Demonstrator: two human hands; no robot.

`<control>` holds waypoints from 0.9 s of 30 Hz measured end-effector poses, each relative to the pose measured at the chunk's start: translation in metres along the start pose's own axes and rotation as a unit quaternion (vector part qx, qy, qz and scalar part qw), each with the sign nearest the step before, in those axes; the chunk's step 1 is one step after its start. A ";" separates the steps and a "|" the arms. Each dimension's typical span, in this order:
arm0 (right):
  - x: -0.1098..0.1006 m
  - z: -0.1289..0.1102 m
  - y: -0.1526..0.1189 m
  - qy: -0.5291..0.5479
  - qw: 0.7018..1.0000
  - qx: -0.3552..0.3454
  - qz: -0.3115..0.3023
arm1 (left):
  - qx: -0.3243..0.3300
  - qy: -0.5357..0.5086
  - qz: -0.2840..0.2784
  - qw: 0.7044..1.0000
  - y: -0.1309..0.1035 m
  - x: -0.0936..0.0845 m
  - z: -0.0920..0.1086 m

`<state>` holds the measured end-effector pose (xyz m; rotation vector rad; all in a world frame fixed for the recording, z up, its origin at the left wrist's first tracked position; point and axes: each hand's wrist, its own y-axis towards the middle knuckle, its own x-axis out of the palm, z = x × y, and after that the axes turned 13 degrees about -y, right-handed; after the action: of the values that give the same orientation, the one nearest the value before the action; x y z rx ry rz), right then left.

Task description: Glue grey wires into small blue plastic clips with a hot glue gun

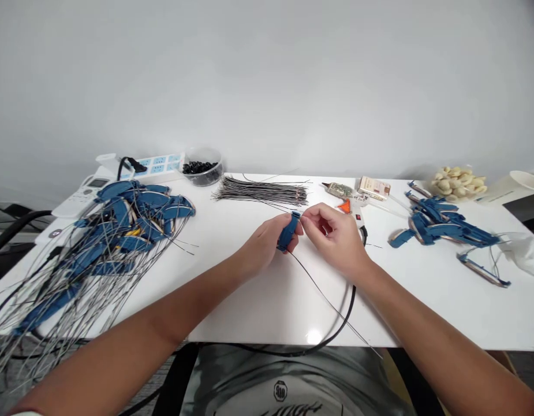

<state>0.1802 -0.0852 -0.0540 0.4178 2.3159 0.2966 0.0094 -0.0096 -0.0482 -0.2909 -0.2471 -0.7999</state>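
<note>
In my left hand (265, 241) is a small curved blue plastic part (288, 232), gripped between thumb and fingers above the middle of the table. A thin dark wire (315, 283) runs from the part's lower end down to the right, toward the table's front edge. My right hand (336, 236) is closed in a pinch at the part's upper right edge. Whatever lies between those fingertips is too small to make out. Behind both hands lies a bundle of straight thin wires (262, 190).
At left is a heap of blue parts with long wires (139, 216), near a power strip (158, 164) and a tub of black pieces (202, 167). A glue gun (340, 189) and small box (374, 187) lie behind; more blue parts (440, 222) and a bag of nuts (457, 182) are right.
</note>
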 end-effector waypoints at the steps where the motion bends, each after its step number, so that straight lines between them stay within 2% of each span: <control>1: 0.000 0.000 -0.002 0.012 1.000 0.007 -0.001 | -0.005 0.001 -0.002 1.000 -0.001 0.002 0.001; 11: -0.002 -0.003 -0.006 -0.003 0.999 0.032 0.009 | -0.012 0.019 -0.020 1.000 -0.001 -0.001 -0.001; 16: -0.008 -0.005 -0.006 0.024 0.999 0.022 -0.020 | -0.008 0.017 -0.009 1.000 -0.003 -0.001 0.001; 21: -0.010 -0.004 -0.006 0.061 0.997 0.044 -0.035 | -0.010 0.030 -0.015 0.999 -0.005 0.000 0.002; 27: -0.008 -0.004 -0.009 -0.007 0.999 0.025 -0.032 | -0.013 0.029 -0.020 0.999 -0.005 0.001 0.004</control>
<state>0.1805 -0.0969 -0.0493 0.3679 2.3225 0.2056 0.0057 -0.0124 -0.0436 -0.2871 -0.1897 -0.8498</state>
